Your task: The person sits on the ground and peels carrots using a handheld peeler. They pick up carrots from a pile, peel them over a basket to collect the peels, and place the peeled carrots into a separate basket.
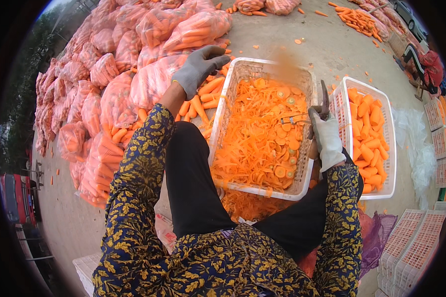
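Note:
My left hand point(200, 68), in a grey work glove, is held with its fingers apart over loose unpeeled carrots point(197, 107), beside the left rim of a white plastic crate point(214, 141). That crate stands between my knees and holds carrot peelings point(241, 141) and cut carrot ends point(281, 171). At its right rim my right hand point(325, 137), gloved too, is closed around a knife point(325, 98) with a dark blade pointing away from me. A thin tool, perhaps a peeler point(291, 119), juts left from the same hand; its grip is hidden.
Peeled carrots point(371, 148) fill a white crate point(391, 163) on the right. Pink bags of carrots point(115, 96) are piled at left. More peelings point(249, 204) lie below the middle crate. Stacked crates point(412, 241) stand lower right; another person point(429, 68) sits far right.

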`<state>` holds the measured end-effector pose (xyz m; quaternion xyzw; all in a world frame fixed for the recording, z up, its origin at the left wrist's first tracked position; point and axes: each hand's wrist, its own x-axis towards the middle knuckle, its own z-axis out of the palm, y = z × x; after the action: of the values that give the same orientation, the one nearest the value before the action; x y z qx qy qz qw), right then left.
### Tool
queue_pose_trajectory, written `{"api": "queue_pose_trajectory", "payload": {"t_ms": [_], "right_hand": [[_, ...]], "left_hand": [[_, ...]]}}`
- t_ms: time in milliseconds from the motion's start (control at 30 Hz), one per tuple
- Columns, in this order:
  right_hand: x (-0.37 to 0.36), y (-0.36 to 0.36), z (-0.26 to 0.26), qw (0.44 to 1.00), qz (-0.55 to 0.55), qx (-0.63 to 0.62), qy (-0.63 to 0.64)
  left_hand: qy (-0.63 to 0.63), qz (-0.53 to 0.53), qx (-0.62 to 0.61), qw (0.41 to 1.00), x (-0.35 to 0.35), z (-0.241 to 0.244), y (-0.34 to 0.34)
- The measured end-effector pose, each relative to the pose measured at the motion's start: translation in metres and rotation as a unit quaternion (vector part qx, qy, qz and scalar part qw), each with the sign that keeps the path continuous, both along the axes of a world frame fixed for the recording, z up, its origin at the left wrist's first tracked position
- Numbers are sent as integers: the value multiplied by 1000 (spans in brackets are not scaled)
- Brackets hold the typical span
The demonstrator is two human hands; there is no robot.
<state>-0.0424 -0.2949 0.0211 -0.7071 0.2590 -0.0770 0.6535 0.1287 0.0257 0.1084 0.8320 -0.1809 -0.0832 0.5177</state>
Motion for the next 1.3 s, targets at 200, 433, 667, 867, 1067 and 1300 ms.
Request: {"api": "queue_pose_trajectory", "payload": {"t_ms": [200,433,667,867,1067,1300], "right_hand": [[11,80,-127,950,146,-161,225],[29,100,-106,778,307,-393,381],[34,114,-100,724,379,-447,363],[17,114,-108,682,388,-492,377],[22,100,-45,698,323,-567,297],[61,126,-4,991,130,16,13]], "left_hand": [[154,313,-32,937,-87,-142,212],[175,271,287,902,-174,-318,240],[26,117,424,898,-70,-415,192],[127,85,486,861,-41,-430,172],[379,288,-42,879,-56,-321,216],[390,96,-410,819,-16,-78,181]]}}
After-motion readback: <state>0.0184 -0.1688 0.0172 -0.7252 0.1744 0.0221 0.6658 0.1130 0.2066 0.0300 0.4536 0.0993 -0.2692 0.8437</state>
